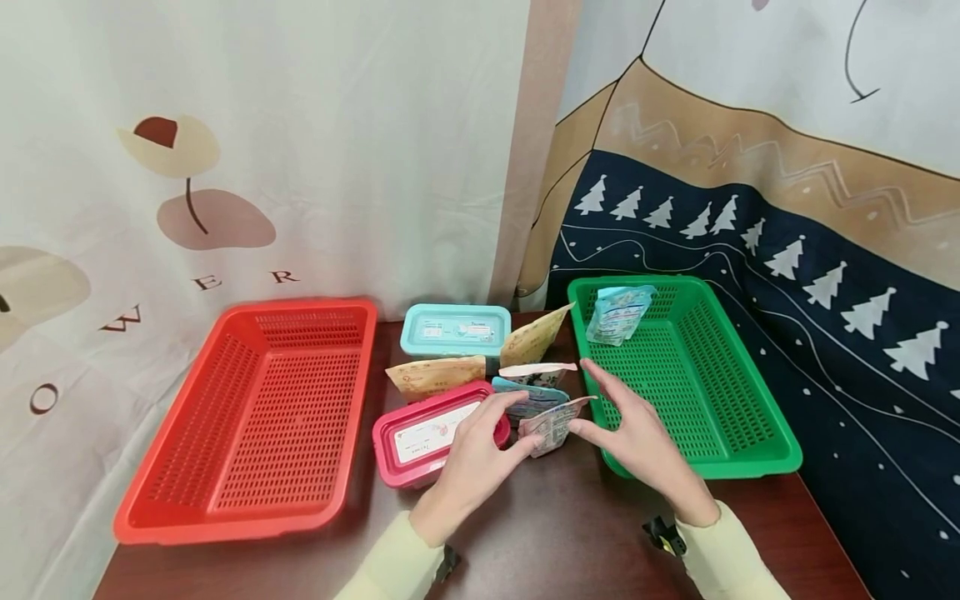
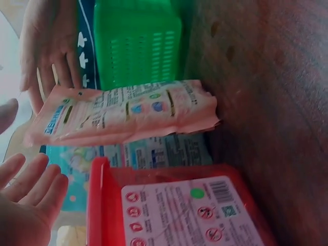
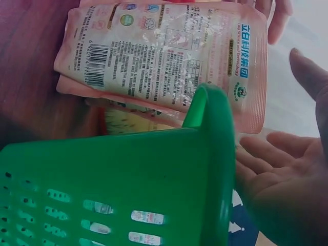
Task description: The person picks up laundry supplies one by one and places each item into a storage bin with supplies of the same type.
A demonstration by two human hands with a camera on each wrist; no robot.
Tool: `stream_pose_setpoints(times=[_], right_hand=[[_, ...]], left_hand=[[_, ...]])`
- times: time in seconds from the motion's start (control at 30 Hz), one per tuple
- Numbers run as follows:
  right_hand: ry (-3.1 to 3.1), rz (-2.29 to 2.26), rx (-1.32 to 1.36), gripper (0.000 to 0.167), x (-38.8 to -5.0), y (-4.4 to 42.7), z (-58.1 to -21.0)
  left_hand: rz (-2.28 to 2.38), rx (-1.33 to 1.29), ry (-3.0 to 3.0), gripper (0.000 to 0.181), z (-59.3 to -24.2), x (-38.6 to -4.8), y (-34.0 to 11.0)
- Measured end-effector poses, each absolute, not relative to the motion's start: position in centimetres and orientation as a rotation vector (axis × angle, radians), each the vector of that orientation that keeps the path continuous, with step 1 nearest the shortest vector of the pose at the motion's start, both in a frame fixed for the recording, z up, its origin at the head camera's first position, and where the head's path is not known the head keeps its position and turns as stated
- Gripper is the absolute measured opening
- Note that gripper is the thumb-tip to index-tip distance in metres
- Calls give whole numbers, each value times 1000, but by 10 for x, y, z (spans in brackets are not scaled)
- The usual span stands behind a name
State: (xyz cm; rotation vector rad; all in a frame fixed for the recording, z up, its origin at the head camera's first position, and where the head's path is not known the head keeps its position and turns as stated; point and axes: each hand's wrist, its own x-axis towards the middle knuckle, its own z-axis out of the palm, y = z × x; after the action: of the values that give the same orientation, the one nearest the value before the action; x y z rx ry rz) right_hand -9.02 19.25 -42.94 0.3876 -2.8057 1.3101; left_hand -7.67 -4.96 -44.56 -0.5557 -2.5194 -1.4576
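A pink pouch printed with small text [image 1: 555, 427] stands upright at the near end of a row of pouches. On its left is my left hand [image 1: 476, 454], above the red-lidded box [image 1: 427, 437], thumb and fingers spread. My right hand [image 1: 633, 429] is on the pouch's other side, by the rim of the green basket [image 1: 757, 400], fingers apart. In the left wrist view, a gap shows between the left hand [image 2: 31, 200] and the pouch [image 2: 128, 113]. The right wrist view shows the right palm [image 3: 287, 179] holding nothing. Behind stands a blue pouch [image 1: 534, 400].
A red basket [image 1: 285, 433] stands at the left. Behind the row are a white-topped pouch [image 1: 536, 373], two tan pouches, one left [image 1: 438, 377] and one right [image 1: 536, 337], and a light-blue-lidded box [image 1: 456, 329]. Another blue pouch [image 1: 618, 315] leans inside the green basket. Curtains hang behind.
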Motion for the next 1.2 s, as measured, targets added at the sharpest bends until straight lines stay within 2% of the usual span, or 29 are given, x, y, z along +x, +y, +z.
stream_pose_setpoints(times=[0.8, 1.2], right_hand=[[-2705, 1088, 440, 27, -93, 191, -443], [-2642, 1068, 457, 13, -98, 191, -449]], left_hand=[[-1367, -569, -2533, 27, -458, -87, -30], [-1328, -582, -2478, 19, -462, -91, -29]])
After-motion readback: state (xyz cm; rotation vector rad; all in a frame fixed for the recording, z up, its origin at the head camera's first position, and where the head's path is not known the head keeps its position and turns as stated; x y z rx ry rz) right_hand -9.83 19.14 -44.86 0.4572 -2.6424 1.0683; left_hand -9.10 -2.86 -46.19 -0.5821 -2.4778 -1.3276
